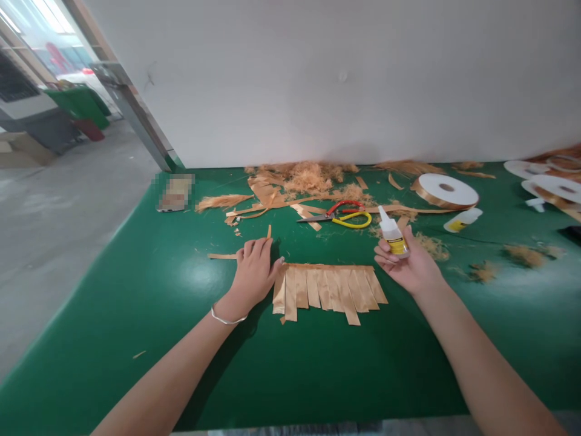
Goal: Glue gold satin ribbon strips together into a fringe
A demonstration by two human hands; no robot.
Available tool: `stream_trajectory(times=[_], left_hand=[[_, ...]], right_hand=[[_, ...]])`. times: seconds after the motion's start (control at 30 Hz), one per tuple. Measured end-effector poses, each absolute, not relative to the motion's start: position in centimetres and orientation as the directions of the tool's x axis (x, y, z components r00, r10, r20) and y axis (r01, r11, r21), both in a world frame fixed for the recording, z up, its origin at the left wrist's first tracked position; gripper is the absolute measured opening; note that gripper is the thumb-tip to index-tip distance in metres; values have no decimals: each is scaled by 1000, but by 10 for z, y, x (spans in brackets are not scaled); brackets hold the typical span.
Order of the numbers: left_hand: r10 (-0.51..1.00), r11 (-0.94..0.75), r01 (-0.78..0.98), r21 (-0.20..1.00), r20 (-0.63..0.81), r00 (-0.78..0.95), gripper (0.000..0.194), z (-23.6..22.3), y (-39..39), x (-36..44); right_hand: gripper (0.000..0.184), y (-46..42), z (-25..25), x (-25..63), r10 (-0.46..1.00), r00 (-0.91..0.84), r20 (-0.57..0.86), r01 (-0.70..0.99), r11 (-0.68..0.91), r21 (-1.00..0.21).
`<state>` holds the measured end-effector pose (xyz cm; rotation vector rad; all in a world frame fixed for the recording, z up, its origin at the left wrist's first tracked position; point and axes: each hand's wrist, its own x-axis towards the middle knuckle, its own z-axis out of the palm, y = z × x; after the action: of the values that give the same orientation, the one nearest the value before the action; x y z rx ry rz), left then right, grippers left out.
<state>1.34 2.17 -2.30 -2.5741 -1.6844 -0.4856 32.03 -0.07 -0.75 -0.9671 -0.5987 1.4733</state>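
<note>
My right hand [408,260] is wrapped around a small glue bottle [394,236] with a yellow label and a white pointed nozzle, held upright above the table. My left hand [258,266] lies palm down on the green table, fingers stretched forward and thumb apart, over a narrow tan ribbon strip [222,257]. Another short ribbon piece [269,231] sticks out past its fingertips. Beside the left thumb, a ribbon fringe [329,287] lies flat, its overlapping tan strips hanging from a thin band along the top. What lies beneath my left palm is hidden.
Scissors [338,217] with red and yellow handles lie behind the fringe. Frayed fibres [311,177] and ribbon scraps line the wall. A ribbon roll [445,191] and a second bottle [463,220] are at right. A blurred-out phone-like object [176,192] sits at the left edge.
</note>
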Motion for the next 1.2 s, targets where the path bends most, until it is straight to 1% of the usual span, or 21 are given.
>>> stream_trajectory(times=[0.2, 0.3, 0.4, 0.5, 0.57, 0.67, 0.77, 0.83, 0.97, 1.07, 1.13, 1.17, 1.2], left_hand=[[890, -414, 898, 149, 271, 366, 44, -23, 22, 14], [885, -422, 894, 151, 283, 370, 44, -24, 22, 14], [877, -434, 886, 164, 300, 375, 44, -23, 22, 13], [861, -460, 863, 209, 343, 376, 38, -21, 21, 13], [843, -488, 829, 273, 395, 366, 30, -20, 22, 13], [813, -543, 721, 430, 484, 323, 21, -17, 23, 11], [826, -540, 599, 592, 511, 239, 18, -13, 23, 8], [863, -488, 539, 686, 471, 181, 16, -9, 22, 7], [942, -336, 367, 867, 321, 102, 13, -3, 17, 9], [968, -249, 241, 938, 237, 80, 15, -2, 13, 12], [972, -236, 212, 948, 227, 66, 17, 0, 11, 14], [972, -236, 211, 949, 229, 56, 17, 0, 9, 15], [971, -238, 211, 948, 233, 48, 16, 2, 7, 16]], right_hand=[[31, -1, -10, 319, 972, 46, -232, -561, -168, -811], [30, 0, -12, 320, 978, 35, -208, -547, -155, -822], [32, 1, -16, 326, 980, 89, -176, -466, -115, -877], [31, 5, -24, 336, 978, 179, -107, -304, -48, -952], [29, 8, -29, 341, 971, 239, -11, -168, 30, -985], [36, 14, -39, 344, 948, 299, 108, 37, 101, -994], [40, 20, -47, 341, 931, 343, 126, 148, 79, -986], [43, 24, -52, 339, 923, 366, 122, 172, 62, -983], [49, 29, -56, 341, 927, 360, 108, 247, 17, -969], [62, 22, -50, 341, 898, 415, 147, 285, 25, -958], [68, 10, -38, 337, 838, 494, 232, 363, 44, -931], [67, 2, -30, 332, 790, 531, 307, 435, 58, -899], [61, -8, -21, 326, 735, 547, 401, 526, 71, -847]])
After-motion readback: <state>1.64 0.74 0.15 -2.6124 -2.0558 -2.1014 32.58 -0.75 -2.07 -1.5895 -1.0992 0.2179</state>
